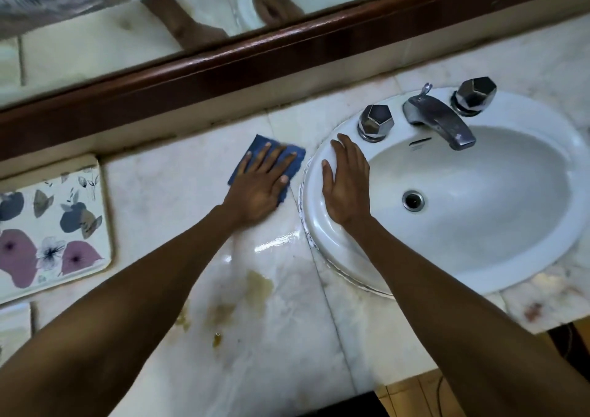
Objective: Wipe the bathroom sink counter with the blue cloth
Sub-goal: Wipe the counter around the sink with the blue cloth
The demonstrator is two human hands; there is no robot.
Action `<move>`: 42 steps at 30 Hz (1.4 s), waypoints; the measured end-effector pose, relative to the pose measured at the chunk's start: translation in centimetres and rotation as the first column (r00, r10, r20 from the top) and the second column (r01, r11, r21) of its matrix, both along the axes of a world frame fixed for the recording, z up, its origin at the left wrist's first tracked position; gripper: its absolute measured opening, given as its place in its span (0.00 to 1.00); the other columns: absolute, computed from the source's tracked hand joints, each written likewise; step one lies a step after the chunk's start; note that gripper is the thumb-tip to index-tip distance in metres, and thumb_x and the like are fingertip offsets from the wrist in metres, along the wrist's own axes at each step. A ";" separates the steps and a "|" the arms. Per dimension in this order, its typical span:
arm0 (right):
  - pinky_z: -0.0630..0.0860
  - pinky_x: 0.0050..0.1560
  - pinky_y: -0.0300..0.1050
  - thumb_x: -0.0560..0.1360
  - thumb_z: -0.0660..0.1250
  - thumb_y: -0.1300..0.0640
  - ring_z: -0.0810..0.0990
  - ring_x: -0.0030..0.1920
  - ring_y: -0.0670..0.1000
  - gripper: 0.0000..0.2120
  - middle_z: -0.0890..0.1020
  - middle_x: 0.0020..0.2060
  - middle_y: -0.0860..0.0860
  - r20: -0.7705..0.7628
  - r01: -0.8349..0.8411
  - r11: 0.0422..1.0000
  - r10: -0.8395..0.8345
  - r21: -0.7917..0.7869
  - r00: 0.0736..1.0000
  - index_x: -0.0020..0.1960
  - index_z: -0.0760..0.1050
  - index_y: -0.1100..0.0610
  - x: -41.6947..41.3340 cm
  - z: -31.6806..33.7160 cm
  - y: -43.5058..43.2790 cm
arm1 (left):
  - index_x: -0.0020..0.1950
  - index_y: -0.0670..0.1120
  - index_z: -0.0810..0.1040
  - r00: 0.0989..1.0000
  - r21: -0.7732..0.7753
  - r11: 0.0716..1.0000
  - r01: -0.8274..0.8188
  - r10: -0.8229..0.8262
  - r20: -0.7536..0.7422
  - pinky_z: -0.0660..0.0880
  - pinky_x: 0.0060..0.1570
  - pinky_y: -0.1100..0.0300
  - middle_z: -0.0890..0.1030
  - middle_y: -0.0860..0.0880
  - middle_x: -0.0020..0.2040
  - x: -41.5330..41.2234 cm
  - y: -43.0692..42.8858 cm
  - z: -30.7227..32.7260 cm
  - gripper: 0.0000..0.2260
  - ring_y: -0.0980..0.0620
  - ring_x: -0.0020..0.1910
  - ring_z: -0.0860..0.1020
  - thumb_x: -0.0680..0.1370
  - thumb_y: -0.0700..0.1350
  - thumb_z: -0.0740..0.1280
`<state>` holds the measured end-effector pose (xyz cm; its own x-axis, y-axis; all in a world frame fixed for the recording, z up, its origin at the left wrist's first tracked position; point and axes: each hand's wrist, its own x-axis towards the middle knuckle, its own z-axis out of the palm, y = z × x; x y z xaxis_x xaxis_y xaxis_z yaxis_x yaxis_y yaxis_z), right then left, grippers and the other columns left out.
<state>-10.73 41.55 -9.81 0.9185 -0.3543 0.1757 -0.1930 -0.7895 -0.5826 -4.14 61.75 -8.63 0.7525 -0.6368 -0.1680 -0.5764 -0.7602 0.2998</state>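
The left hand (260,181) lies spread flat on the blue cloth (289,157) at mid-frame, just left of the sink (526,257); the right hand (346,180) rests open on its rim. Best to keep even pressure and sweep down toward the yellowish stains (258,284) lower on the worktop (166,193) — overlapping strokes.

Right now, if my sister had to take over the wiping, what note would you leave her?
Left hand: flat and open, pressing the blue cloth onto the counter, just left of the sink.
Right hand: flat and open on the sink's left rim, holding nothing.
Done: a wet, shiny streak shows near the sink's edge, so that strip looks wiped.
Left: brownish stains nearer the front edge remain; wipe those, then probably the counter towards the floral tray and on the sink's other side.
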 end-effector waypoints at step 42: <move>0.48 0.79 0.55 0.84 0.50 0.47 0.47 0.80 0.55 0.29 0.50 0.81 0.56 -0.242 -0.210 0.976 0.190 -0.061 0.952 0.80 0.50 0.60 -4.8 0.7 1.0 | 0.82 0.57 0.55 0.941 -0.134 0.931 -0.339 0.336 -0.049 0.41 0.79 0.48 0.52 0.55 0.83 -12.0 6.1 -1.0 0.22 0.52 0.82 0.45 0.87 0.53 0.45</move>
<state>-15.57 42.57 -9.16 0.9879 -0.1522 -0.0307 -0.1487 -0.8703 -0.4695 -16.10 67.82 -9.64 0.9239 -0.3641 -0.1175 -0.2840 -0.8586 0.4269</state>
